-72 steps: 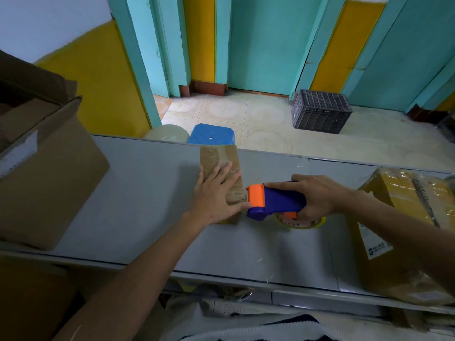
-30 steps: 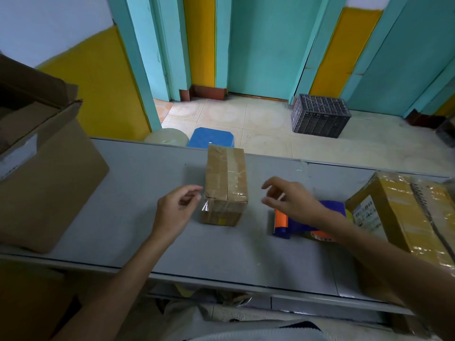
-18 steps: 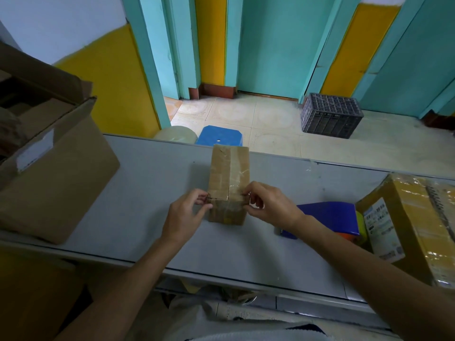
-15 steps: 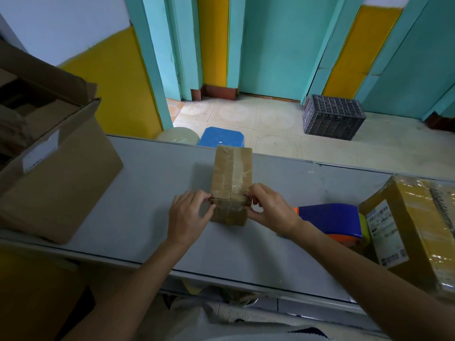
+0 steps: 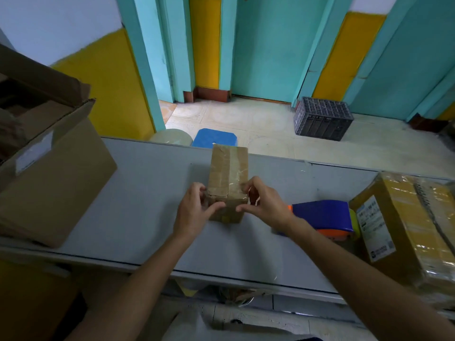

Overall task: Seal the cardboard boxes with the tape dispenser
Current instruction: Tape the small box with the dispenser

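Reaching over the near rim of the grey table [image 5: 138, 193], both hands grip the near end of the small cardboard box [image 5: 229, 168]. The left hand [image 5: 193, 212] has its fingers curled round the near left corner, thumb laid across the near face. The right hand [image 5: 267, 205] has its fingers curled at the near right corner, thumb on the same face, with a loose edge of clear tape [image 5: 237, 173] by the fingertips. The box rests on the table at centre, long axis running away from the person; the tape covers the top seam and folds onto the near face. Just right of the right wrist, the tape dispenser [image 5: 322, 214] lies on the table, blue body with orange parts, apart from both hands. It lies just beside a tape-wrapped parcel [image 5: 413, 217] with a white label at the right edge. At the left edge stands a large open carton [image 5: 56, 183], flaps raised. Beyond the far table rim: a blue stool [image 5: 214, 139] and a pale round stool [image 5: 172, 137] on the tiled floor [image 5: 270, 126], then a dark plastic crate [image 5: 322, 119] near the teal and yellow wall [image 5: 344, 50]
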The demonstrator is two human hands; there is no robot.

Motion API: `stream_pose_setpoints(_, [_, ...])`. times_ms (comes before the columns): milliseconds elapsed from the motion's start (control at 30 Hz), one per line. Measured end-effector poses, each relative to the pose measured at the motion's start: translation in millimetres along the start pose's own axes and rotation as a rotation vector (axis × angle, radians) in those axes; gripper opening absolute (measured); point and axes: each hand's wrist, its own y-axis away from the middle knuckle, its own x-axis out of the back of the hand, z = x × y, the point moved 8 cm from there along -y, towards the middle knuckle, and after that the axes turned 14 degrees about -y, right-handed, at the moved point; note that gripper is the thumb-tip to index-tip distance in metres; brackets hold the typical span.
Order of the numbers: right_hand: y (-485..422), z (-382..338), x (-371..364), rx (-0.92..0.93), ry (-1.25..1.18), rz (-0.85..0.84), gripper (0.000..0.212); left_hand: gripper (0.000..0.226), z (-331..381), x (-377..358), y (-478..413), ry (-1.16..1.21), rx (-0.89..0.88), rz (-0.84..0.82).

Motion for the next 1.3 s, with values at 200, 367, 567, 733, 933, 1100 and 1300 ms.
stream_pose_setpoints(200, [38, 47, 81, -0.325, 0.946, -0.314, 0.103, 0.115, -7, -20, 1, -0.030, -0.121, -0.357])
stream_pose_setpoints(367, [61, 77, 100, -0.478, 1.122, -0.350, 0.081, 0.088, 24, -15, -18, 0.126, -0.229, -0.332])
stream_pose_setpoints(567, [43, 54, 85, -0.410, 1.054, -0.270, 0.067, 0.068, 8, 2, -31, 0.238, -0.165, -0.259])
stream_pose_setpoints(733, [10, 27, 65, -0.266, 1.201, -0.341, 0.058, 0.069, -37, 52, -38, 0.165, -0.107, -0.161])
stream_pose_setpoints(933, [0, 17, 63, -0.350, 1.176, -0.417, 0.040, 0.068, -78, 73, -28, 0.163, -0.012, -0.160])
stream_pose_setpoints(1100, [-44, -44, 78, -0.283, 1.169, -0.341, 0.040, 0.067, -81, 72, -24, 0.149, -0.013, -0.181])
stream_pose_setpoints(1300, [-91, -77, 15, -0.081, 1.032, -0.250, 0.049, 0.067, -70, 88, -20, 0.201, -0.036, -0.136])
